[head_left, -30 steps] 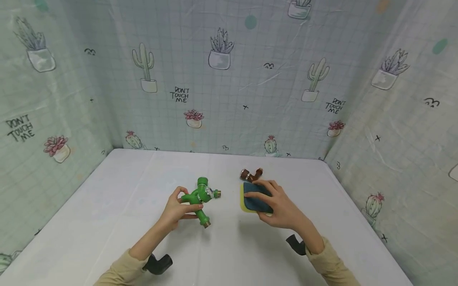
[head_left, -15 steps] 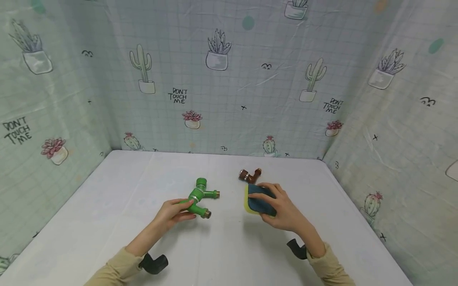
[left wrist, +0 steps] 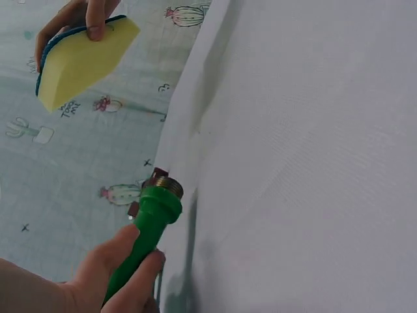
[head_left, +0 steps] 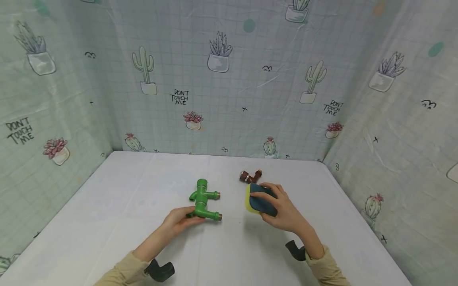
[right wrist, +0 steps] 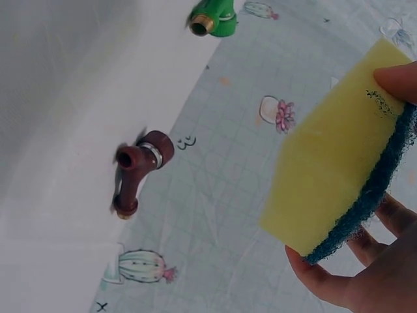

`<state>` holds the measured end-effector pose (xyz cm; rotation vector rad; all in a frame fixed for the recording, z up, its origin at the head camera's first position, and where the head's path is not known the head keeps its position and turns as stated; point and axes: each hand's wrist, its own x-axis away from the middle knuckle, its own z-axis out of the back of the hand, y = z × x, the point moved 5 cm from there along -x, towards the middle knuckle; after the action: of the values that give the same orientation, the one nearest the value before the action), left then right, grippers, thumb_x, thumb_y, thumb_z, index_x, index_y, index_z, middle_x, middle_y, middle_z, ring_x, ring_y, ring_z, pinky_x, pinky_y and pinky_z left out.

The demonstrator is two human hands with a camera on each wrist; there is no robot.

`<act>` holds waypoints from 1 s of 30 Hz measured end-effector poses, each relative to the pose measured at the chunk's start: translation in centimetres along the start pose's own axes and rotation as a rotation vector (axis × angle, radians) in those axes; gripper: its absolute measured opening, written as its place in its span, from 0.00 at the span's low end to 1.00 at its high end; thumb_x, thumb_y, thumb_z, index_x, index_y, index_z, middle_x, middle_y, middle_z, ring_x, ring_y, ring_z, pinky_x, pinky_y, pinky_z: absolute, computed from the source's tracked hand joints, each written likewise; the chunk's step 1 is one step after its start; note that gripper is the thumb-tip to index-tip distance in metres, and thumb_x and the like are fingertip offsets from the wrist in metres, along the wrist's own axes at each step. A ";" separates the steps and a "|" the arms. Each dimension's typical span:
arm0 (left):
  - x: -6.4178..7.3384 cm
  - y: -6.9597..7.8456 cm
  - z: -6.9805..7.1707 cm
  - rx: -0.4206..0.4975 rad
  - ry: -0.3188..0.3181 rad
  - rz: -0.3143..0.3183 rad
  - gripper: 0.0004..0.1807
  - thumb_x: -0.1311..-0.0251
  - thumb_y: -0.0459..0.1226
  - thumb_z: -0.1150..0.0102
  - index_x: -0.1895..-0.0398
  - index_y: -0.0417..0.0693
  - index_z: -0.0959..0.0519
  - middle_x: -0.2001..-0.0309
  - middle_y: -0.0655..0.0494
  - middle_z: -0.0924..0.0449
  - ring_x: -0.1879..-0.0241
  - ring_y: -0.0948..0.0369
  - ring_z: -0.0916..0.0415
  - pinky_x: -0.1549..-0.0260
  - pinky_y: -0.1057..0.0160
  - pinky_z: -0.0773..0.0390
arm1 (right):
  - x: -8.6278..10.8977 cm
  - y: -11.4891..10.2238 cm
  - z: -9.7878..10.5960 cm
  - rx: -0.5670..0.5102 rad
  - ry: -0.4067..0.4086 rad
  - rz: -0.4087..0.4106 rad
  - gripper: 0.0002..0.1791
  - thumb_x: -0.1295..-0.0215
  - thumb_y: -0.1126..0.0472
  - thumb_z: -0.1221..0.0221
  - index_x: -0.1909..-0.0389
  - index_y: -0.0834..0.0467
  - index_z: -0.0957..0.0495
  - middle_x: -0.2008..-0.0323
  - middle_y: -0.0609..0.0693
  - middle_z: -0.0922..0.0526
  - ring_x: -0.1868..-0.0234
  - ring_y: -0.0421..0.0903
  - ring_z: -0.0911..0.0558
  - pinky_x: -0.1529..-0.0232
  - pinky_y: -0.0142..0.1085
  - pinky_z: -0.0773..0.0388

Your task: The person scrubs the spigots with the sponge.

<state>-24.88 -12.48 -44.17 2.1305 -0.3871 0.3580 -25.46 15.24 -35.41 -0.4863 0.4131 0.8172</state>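
left hand (head_left: 180, 221), fingers holding the green tap (head_left: 201, 200), has turned both threaded ends (head_left: 220, 217) toward the sponge (head_left: 260, 204) gripped by fingers of the right hand (head_left: 284, 210), without contact.

The desk (head_left: 125, 198) is wide, flat and white, with thin, faint lines running across its top from back to front. Near its back edge, a bit right of the middle, lies a small brown water tap (right wrist: 133, 176) with a shiny silver ring. Soft gray shadows fall on the near half.
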 end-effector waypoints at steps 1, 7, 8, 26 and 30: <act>-0.1 -0.1 -0.2 0.027 -0.010 0.009 0.27 0.36 0.25 0.71 0.39 0.17 0.64 0.38 0.19 0.62 0.38 0.33 0.57 0.40 0.44 0.44 | 0.0 0.0 0.0 -0.003 -0.001 -0.007 0.32 0.55 0.59 0.36 0.45 0.38 0.32 0.42 0.51 0.35 0.47 0.47 0.38 0.55 0.52 0.31; -0.4 -0.7 -0.5 0.105 0.020 0.025 0.29 0.34 0.26 0.72 0.38 0.21 0.70 0.37 0.21 0.67 0.37 0.32 0.60 0.38 0.45 0.47 | 0.2 0.1 -0.1 -0.007 -0.001 -0.023 0.33 0.55 0.59 0.36 0.45 0.38 0.32 0.42 0.51 0.36 0.46 0.47 0.38 0.55 0.51 0.30; -0.4 -0.8 -0.5 0.106 0.029 0.023 0.29 0.34 0.27 0.72 0.37 0.22 0.70 0.37 0.21 0.67 0.37 0.33 0.59 0.38 0.44 0.47 | 0.2 0.2 -0.1 -0.007 0.001 -0.022 0.33 0.55 0.59 0.36 0.45 0.38 0.32 0.42 0.51 0.36 0.47 0.47 0.38 0.56 0.51 0.30; 0.2 -0.2 1.4 -0.278 0.051 0.032 0.33 0.33 0.38 0.62 0.35 0.27 0.61 0.36 0.23 0.69 0.43 0.36 0.39 0.47 0.44 0.32 | 0.3 0.2 -0.2 0.011 0.019 -0.023 0.33 0.56 0.59 0.35 0.45 0.38 0.32 0.42 0.51 0.36 0.47 0.48 0.37 0.57 0.51 0.30; 0.5 -0.1 2.0 -0.301 0.054 0.015 0.30 0.33 0.35 0.64 0.35 0.25 0.57 0.36 0.22 0.65 0.47 0.38 0.33 0.48 0.45 0.30 | 0.4 0.3 -0.4 0.020 0.000 -0.034 0.33 0.55 0.58 0.35 0.45 0.37 0.33 0.42 0.51 0.36 0.47 0.48 0.38 0.56 0.51 0.30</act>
<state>-24.18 -14.17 -45.11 1.8216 -0.3987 0.3424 -25.47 15.42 -36.04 -0.4736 0.4112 0.7792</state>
